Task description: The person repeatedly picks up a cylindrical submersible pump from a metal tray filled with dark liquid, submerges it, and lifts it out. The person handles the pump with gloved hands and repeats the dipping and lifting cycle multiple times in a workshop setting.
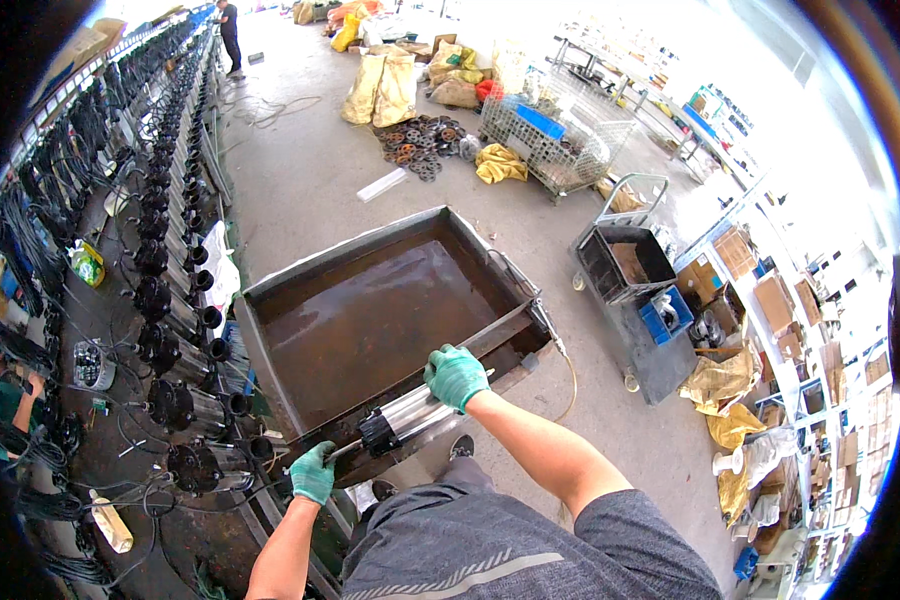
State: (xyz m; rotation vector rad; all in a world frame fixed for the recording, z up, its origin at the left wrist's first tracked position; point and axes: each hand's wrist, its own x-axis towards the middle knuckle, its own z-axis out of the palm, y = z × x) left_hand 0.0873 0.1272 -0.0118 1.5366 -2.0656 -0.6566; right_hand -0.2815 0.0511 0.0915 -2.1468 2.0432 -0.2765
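Note:
A shiny metal cylinder with a black end, like a pump motor (410, 413), lies slantwise over the near edge of a water-filled tank (270, 385). My right hand (456, 378), in a green glove, is closed around the upper right part of its body. From the black end a thin rod or cable (346, 449) runs down to the left. My left hand (313, 473), also gloved in green, grips that thin piece, its fingers wrapped. Whether the cylinder rests on the tank's edge cannot be made out.
Similar motors (195, 467) with black cables line the bench at my left. A cart (630, 330) carrying a black crate (625, 262) and a blue bin (665, 314) stands right. Beyond are a wire cage (555, 150), sacks (382, 88) and a person (230, 38). Another person's arm (27, 405) shows far left.

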